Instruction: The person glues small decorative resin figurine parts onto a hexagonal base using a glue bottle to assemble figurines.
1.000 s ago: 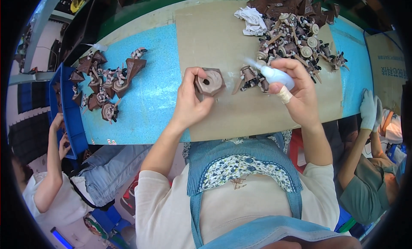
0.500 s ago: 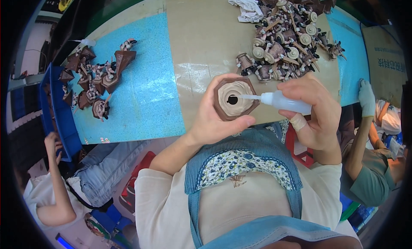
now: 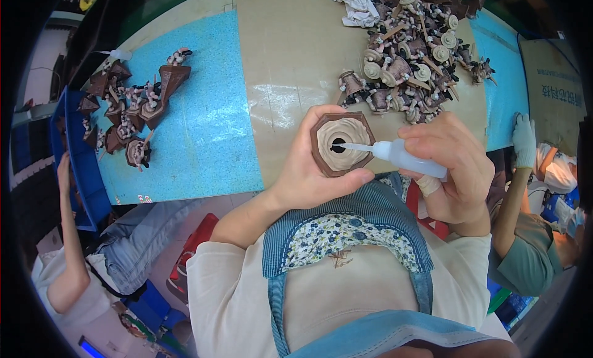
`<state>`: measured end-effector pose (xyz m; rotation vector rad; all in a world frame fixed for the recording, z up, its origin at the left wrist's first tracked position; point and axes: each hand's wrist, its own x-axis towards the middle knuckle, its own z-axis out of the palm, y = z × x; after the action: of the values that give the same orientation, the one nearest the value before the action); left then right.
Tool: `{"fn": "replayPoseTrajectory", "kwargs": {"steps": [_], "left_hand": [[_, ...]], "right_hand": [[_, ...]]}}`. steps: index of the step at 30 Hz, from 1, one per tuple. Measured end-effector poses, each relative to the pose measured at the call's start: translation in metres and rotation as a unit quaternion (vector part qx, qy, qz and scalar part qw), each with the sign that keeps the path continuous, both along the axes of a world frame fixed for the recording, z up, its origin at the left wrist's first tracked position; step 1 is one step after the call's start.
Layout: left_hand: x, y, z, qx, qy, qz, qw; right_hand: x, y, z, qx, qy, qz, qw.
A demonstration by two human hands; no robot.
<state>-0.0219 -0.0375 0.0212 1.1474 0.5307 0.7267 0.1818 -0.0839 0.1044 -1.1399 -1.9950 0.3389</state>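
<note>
Gripping brown hexagonal bell-shaped piece (image 3: 341,144) in left hand (image 3: 309,173), now lifted off the table (image 3: 290,68) toward the chest; right hand (image 3: 454,166) squeezing glue bottle (image 3: 401,155), nozzle now entering its centre hole, beginning gluing.

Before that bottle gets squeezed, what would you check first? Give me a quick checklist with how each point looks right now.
1. Left hand grips the brown hexagonal part firmly: ok, fingers wrap its sides.
2. Part's open face turned up toward the person: ok, the cream inside and dark centre hole show.
3. Right hand holds the squeeze bottle securely: ok.
4. Nozzle tip aimed at the centre hole: ok, it sits at the hole's edge.
5. Whether any liquid is coming out: cannot tell.
6. Part held apart from the pile of parts on the table: ok, it is raised close to the body.
</note>
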Motion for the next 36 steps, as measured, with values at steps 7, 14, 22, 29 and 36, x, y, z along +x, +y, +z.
{"fn": "replayPoseTrajectory", "kwargs": {"steps": [7,14,22,29,36], "left_hand": [[0.0,0.0,0.001,-0.012,-0.003,-0.002,1.0],[-0.008,0.002,0.001,-0.027,0.018,0.012,0.999],[-0.047,0.031,0.026,0.246,0.386,0.033,0.889],[-0.062,0.044,0.021,0.413,0.279,0.145,0.855],[-0.039,0.037,0.0,0.416,0.122,0.304,0.849]], "right_hand": [[-0.002,-0.001,0.0,-0.004,0.011,-0.005,1.0],[0.001,0.0,-0.013,-0.028,0.05,0.006,0.998],[-0.009,0.069,-0.059,-0.244,0.39,-0.08,0.884],[-0.025,0.156,-0.099,-0.271,-0.011,-0.177,0.946],[-0.027,0.133,-0.093,-0.153,-0.124,-0.192,0.961]]}}
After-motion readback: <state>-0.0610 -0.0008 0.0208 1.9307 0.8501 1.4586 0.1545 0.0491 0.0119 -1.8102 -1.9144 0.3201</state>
